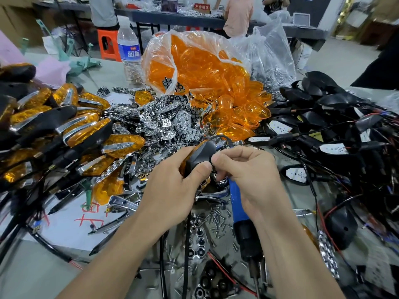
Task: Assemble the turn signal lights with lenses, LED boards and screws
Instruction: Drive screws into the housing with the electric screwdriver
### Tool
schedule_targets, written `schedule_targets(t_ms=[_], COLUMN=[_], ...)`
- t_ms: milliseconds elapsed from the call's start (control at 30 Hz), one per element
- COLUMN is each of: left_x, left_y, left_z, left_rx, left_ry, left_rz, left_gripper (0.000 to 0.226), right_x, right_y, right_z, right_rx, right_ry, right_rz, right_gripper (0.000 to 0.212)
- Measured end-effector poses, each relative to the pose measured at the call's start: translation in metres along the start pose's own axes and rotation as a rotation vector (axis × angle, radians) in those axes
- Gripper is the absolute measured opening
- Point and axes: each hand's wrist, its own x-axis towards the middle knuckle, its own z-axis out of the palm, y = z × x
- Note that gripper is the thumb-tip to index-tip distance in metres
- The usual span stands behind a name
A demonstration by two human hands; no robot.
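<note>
Worktop heaped with parts. Left hand gripping black housing, long axis running 1 to 7 o'clock. Right hand, at its 3 o'clock, pinching closed at housing's back; contents hidden. Blue screwdriver lying under right hand.

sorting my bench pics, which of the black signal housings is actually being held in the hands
The black housing at centre, gripped by the left hand and pinched by the right hand; the other housings lie piled at the right.

Glossy translucent orange plastic lenses spill from a thin crinkled clear plastic bag. Mirror-bright chromed reflector pieces glint beside matt black plastic housings and small shiny metal screws.
</note>
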Motion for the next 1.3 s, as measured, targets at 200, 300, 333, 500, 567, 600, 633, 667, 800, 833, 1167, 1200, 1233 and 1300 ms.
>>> schedule_targets(t_ms=[200,300,333,500,567,600,633,667,800,833,1167,1200,1233,1300], left_x=[-0.002,0.000,0.001,0.005,0.008,0.009,0.011,0.013,0.019,0.019,0.023,0.023,0.023,0.024], left_y=[0.011,0.018,0.018,0.012,0.009,0.007,0.005,0.004,0.002,0.001,-0.007,-0.007,-0.008,-0.010], left_z=[-0.003,0.000,0.000,-0.006,-0.012,-0.015,-0.018,-0.021,-0.030,-0.032,-0.044,-0.043,-0.043,-0.041], left_rx=[-0.373,-0.576,-0.607,-0.660,-0.672,-0.678,-0.678,-0.676,-0.700,-0.697,-0.667,-0.635,-0.605,-0.555], left_ry=[-0.185,-0.210,-0.215,-0.162,-0.123,-0.102,-0.082,-0.061,0.020,0.033,0.095,0.099,0.101,0.100], left_rz=[-0.059,-0.256,-0.303,-0.445,-0.455,-0.465,-0.477,-0.487,-0.509,-0.511,-0.525,-0.534,-0.538,-0.520], left_gripper=[0.022,0.021,0.026,0.037,0.038,0.039,0.039,0.040,0.039,0.039,0.039,0.039,0.039,0.035], right_x=[0.004,0.001,0.000,-0.006,-0.018,-0.023,-0.028,-0.032,-0.034,-0.033,-0.017,-0.016,-0.015,-0.011], right_y=[-0.012,-0.015,-0.016,-0.027,-0.029,-0.026,-0.021,-0.016,-0.006,-0.007,-0.036,-0.039,-0.042,-0.046], right_z=[-0.017,-0.016,-0.016,-0.034,-0.033,-0.031,-0.027,-0.024,-0.012,-0.011,-0.029,-0.027,-0.024,-0.018], right_rx=[-0.009,0.002,-0.027,-1.081,-1.314,-1.389,-1.444,-1.472,-1.494,-1.464,-0.357,-0.297,-0.271,-0.236], right_ry=[-0.240,-0.106,-0.002,0.234,0.066,-0.012,-0.061,-0.064,0.073,0.094,0.274,0.295,0.308,0.310], right_rz=[0.139,0.116,0.098,0.067,0.212,0.266,0.299,0.315,0.308,0.319,0.084,-0.006,-0.088,-0.189], right_gripper=[0.028,0.036,0.043,0.053,0.058,0.059,0.061,0.065,0.061,0.057,0.020,0.023,0.029,0.039])
